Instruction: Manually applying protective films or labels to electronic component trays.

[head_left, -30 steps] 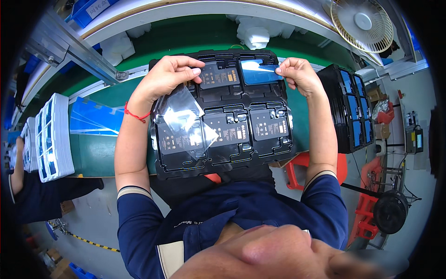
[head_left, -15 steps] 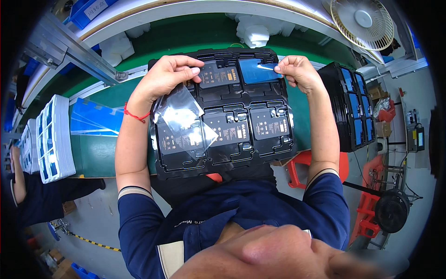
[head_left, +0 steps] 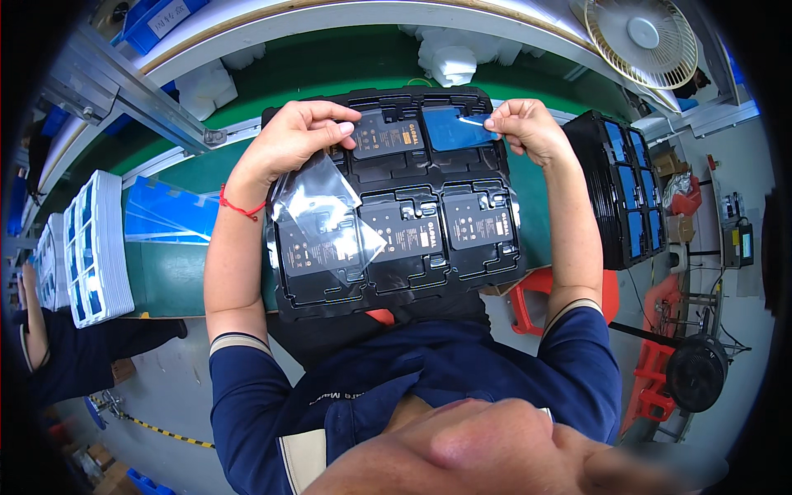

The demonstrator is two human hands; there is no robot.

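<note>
A black plastic tray [head_left: 396,297] lies before me, with flat black batteries [head_left: 406,231] in its compartments. Over the compartment at the far right lies a sheet of blue film [head_left: 450,130]. My right hand [head_left: 528,128] pinches this film at its right edge between thumb and forefinger. My left hand [head_left: 307,132] is closed above the tray's far left, thumb and forefinger together beside another battery [head_left: 381,136]. Shiny clear plastic film [head_left: 318,194] hangs from under its palm across the near left batteries. Part of the far left compartment is hidden by that hand.
Blue and clear sheets [head_left: 173,213] lie on the green table left of my arm, beside a stack of white trays [head_left: 99,247]. Stacked black trays with blue-covered pieces [head_left: 623,190] stand at right. A shelf edge and a fan [head_left: 643,37] are beyond. Another person's arm [head_left: 35,318] shows far left.
Both hands keep their grips and have hardly moved. The bright reflection on the blue film has become smaller.
</note>
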